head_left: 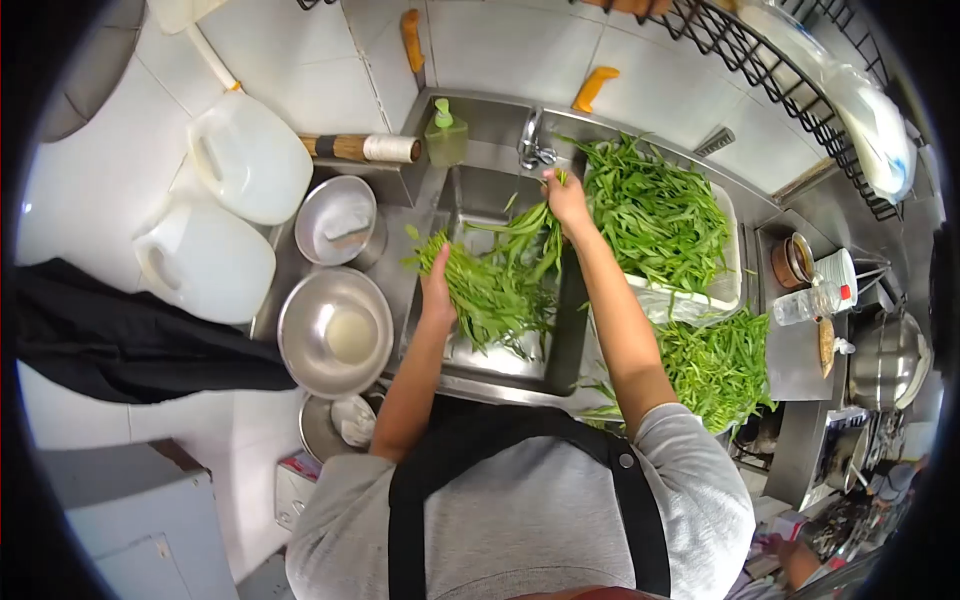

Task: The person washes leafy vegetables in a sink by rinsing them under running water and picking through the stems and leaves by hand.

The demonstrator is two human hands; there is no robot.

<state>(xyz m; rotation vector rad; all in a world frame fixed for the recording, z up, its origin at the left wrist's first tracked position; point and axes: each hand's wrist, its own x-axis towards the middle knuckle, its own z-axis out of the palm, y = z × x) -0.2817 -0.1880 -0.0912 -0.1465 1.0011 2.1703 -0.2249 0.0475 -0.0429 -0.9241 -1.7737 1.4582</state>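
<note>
Head view: steel sink (572, 335) (tiled wall (510, 50) behind); left hand (437, 288), right hand (568, 203) clasping leafy greens (490, 300).

Holding leafy greens (495, 305) over sink (568, 345) in left hand (437, 285), nine o'clock of centre; gripping sprigs (537, 238) in right hand (567, 203) toward one. Also visible: heaped white tub (736, 265) at two, steel bowl (308, 335) near nine.

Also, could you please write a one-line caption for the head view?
The left hand and right hand hold leafy greens over a steel sink, beside a white tub heaped with more.
</note>
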